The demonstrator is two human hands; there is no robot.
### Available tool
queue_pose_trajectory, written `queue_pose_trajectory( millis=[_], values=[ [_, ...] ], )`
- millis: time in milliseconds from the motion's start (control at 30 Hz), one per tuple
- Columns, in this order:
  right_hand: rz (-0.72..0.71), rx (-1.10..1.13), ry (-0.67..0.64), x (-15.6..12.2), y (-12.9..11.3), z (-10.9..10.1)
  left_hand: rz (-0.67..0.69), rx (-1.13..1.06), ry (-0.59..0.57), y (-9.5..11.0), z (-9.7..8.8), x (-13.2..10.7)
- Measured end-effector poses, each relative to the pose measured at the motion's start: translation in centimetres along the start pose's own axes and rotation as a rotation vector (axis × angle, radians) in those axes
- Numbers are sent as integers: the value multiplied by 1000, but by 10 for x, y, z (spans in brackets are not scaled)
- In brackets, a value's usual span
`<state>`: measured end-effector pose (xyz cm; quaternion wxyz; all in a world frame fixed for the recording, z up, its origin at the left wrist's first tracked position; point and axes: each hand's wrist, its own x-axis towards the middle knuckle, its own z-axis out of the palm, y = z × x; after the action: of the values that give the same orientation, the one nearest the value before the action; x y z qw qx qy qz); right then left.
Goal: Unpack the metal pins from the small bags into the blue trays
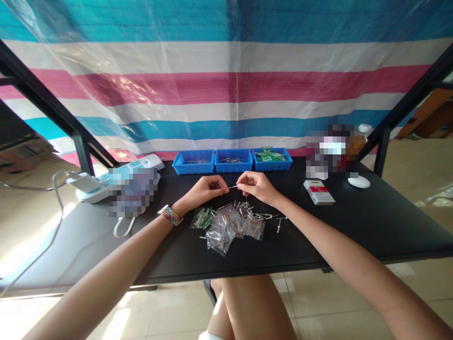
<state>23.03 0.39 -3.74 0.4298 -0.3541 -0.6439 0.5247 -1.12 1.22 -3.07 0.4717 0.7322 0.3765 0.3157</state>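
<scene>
Between my two hands a thin silver pop rivet [232,187] is held level above the black table. My left hand [209,190] pinches one end with thumb and forefinger. At the other end, the fingertips of my right hand [259,187] are closed on it. Below the hands lies a loose pile of similar silver rivets [244,208]. Clear plastic bags [226,219] with small brass-coloured pieces lie in front of that pile. A bag with green and whitish pieces [201,218] is at its left. Two or so stray rivets [279,226] rest near my right forearm.
Three blue bins stand behind my hands: a left bin [194,168], a middle bin [233,167] with rivets, and a right bin [272,165] with green pieces. A power strip [148,163] lies left. A cigarette pack [318,192] and white mouse [358,182] are right.
</scene>
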Motion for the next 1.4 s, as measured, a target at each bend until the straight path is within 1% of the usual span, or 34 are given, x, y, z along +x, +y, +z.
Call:
queue_pose_trajectory(
  millis=[100, 233, 367, 533, 867, 933, 1000, 1067, 1133, 1167, 1233, 1267, 1333, 1400],
  values=[
    [-6, -27, 19, 0, 2, 0, -3, -5, 6, 3, 1, 0],
    [-56, -106, 67, -1, 2, 1, 3, -2, -4, 6, 0, 0],
    [-61, -135, 76, -1, 2, 1, 7, 0, -7, 5, -1, 1],
    [-56, -113, 70, 1, 5, 1, 3, 22, 19, 3, -2, 1],
    [-38, 14, 34, 1, 3, 2, 0, -68, 36, -4, 0, 1],
    [-54, 38, 80, 4, 1, 1, 0, -113, 52, -3, 0, 1],
    [-66, 93, 184, 9, -1, -3, -4, -155, 66, -2, 0, 2],
    [-45, 167, 271, 14, -3, -8, -6, -172, 64, -1, -1, 2],
    [6, 203, 301, 15, -4, -14, -5, -171, 58, -2, -1, 2],
    [32, 187, 297, 15, -4, -17, -4, -170, 56, -2, -2, 3],
    [64, 73, 248, 13, -4, -23, 0, -168, 51, -3, -2, 3],
    [66, -17, 190, 11, -4, -25, 2, -167, 48, -3, -2, 3],
    [29, -227, 16, 7, -5, -30, 5, -169, 41, -4, -3, 3],
    [-45, -414, -168, 3, -7, -33, 6, -171, 35, -5, -3, 3]
  ],
)
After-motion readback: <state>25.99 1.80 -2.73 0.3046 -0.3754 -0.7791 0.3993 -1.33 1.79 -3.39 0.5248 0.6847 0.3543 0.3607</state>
